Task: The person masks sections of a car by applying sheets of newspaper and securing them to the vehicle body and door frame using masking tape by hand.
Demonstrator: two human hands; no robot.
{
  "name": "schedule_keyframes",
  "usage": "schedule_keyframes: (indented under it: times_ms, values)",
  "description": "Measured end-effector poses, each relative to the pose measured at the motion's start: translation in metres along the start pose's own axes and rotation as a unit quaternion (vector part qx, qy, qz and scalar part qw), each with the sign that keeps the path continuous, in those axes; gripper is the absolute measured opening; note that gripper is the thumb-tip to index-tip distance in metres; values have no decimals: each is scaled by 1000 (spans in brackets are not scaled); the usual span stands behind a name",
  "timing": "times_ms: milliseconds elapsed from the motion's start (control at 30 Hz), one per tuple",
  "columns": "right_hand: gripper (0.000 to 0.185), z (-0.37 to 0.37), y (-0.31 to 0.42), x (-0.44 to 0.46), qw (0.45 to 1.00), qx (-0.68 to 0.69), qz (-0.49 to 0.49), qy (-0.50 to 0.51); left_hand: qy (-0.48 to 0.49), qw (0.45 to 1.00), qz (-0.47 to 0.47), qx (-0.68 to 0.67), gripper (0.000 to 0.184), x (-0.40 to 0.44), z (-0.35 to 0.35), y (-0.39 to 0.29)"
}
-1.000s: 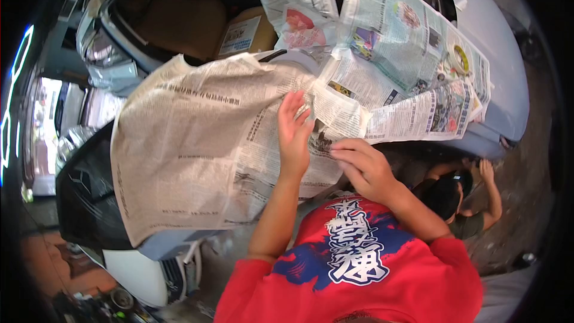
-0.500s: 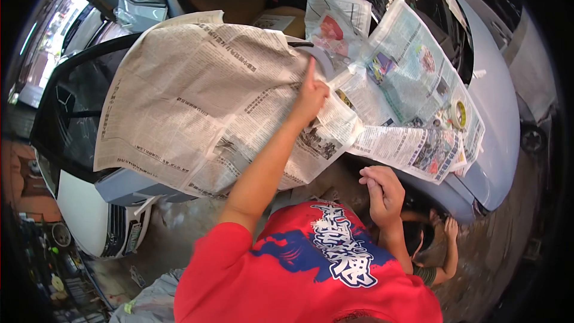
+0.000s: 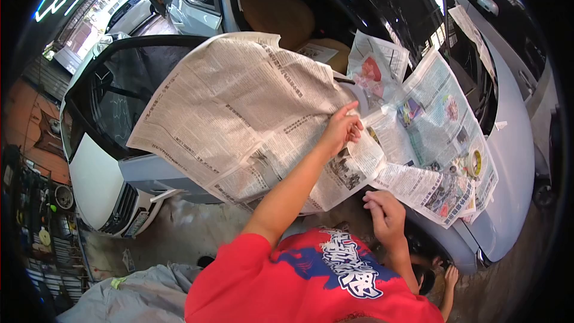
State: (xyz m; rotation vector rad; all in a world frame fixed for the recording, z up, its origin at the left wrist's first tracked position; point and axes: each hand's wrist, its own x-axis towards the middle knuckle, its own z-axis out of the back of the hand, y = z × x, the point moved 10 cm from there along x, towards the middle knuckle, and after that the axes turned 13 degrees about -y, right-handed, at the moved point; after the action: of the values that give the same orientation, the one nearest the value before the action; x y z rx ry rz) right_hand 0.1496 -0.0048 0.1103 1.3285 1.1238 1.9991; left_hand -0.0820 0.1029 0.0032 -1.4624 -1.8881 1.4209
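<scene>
My left hand (image 3: pixel 342 131) rests on the right part of a large newspaper sheet (image 3: pixel 239 101) draped over a car's open door. Its index finger is stretched out toward a curved grey-violet edge; the other fingers are loosely bent and hold nothing visible. Below the sheet's right corner hovers my right hand (image 3: pixel 387 215), apart from the paper. Its fingers are curled in against the thumb, and their inside is hidden. More newspaper (image 3: pixel 439 104) with clear film covers the car body on the right. A yellow tape roll (image 3: pixel 474 162) lies on it.
A crouching co-worker's hand (image 3: pixel 451 276) shows beside the light-blue car fender (image 3: pixel 508 203). At left stands a white car (image 3: pixel 98 179). A grey cover (image 3: pixel 140 293) lies at the lower left, near tools on a wall. Behind the newspaper, a car seat (image 3: pixel 278 12) is visible.
The view has shifted, so the car sits lower and further right. My left index finger has swung from pointing up to pointing right. My right hand is nearer the newspaper's corner.
</scene>
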Motion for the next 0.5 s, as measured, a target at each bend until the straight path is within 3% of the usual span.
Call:
schedule_keyframes:
  times_ms: [167, 367, 467, 500]
  values:
    - [22, -34, -3, 6, 998, 9, 13, 64, 37, 990, -81, 109, 44, -67, -1, 1]
    - [21, -92, 3, 8, 992, -6, 28, 120, 56, 982, -36, 176, 36, -153, 79, 58]
    - [20, -147, 11, -5, 967, -71, 51, 238, 0, 980, 32, 199, 35, -178, 141, 82]
    - [20, -163, 13, -9, 963, -72, 38, 257, -5, 980, 12, 196, 35, -184, 157, 80]
